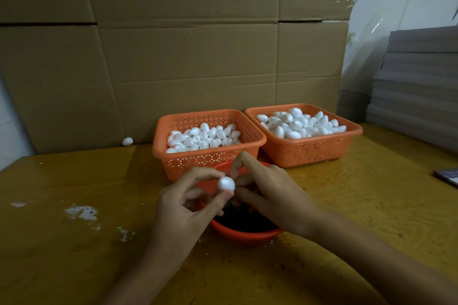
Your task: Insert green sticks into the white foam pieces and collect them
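My left hand (pixel 184 202) pinches a white foam egg (pixel 226 183) between thumb and forefinger, above an orange bowl (pixel 244 234) of dark green sticks (pixel 244 218). My right hand (pixel 266 188) is right beside the egg with its fingers bunched at the egg's right side; whatever they pinch is hidden. Two orange perforated baskets stand behind the bowl: the left basket (pixel 173 158) and the right basket (pixel 322 148), both full of white foam eggs.
A loose foam egg (pixel 127 141) lies by the cardboard wall (pixel 173 57) at the back left. White foam crumbs (pixel 81 213) speckle the yellow-brown table (pixel 371 205). Grey boards (pixel 416 82) are stacked at the right, and a dark flat object (pixel 447 176) sits at the right edge.
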Tool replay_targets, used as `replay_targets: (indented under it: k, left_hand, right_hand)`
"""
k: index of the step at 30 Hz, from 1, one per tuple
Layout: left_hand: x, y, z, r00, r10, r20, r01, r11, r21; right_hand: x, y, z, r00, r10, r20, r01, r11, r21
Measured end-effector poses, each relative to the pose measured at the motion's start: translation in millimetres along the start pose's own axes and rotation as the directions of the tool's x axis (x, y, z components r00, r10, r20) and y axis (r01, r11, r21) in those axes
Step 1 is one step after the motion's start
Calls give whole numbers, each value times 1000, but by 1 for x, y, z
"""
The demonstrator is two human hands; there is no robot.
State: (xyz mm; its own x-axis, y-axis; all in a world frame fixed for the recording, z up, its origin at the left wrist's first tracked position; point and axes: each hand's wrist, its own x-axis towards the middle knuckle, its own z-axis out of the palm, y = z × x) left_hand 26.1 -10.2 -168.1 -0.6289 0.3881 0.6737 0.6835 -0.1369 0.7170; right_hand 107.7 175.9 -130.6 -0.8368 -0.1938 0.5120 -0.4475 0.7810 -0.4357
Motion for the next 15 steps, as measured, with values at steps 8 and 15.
replay_targets:
  k: [8, 15]
  left_hand:
    - [0, -8, -2, 997, -70, -25, 71, 996, 49]
    - [0, -9, -1, 999, -46, 15, 45, 995, 92]
  right_hand:
    - [23, 32, -44, 858, 318, -403, -186, 924, 333]
    - [74, 131, -126, 624, 561, -544, -769, 565, -299]
